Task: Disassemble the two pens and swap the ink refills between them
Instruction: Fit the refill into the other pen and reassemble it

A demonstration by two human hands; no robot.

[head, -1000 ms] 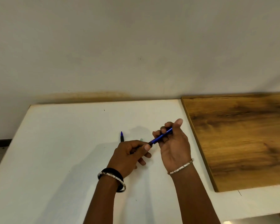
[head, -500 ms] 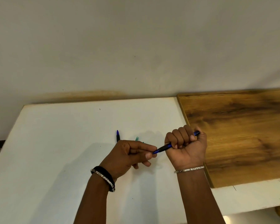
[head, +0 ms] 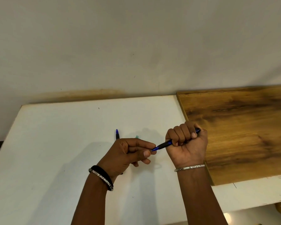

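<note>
Pen (head: pixel 165 145) as before, fisted, tip newly pinched.

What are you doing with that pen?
A person is taking a blue pen apart over a white table. The right hand has it wrapped in a fist, and the left hand pinches its pointed tip end with thumb and fingers. It is not apart yet. Behind the left hand, another pen and a small teal piece lie on the table, mostly hidden. A wooden board sits to the right.
</note>
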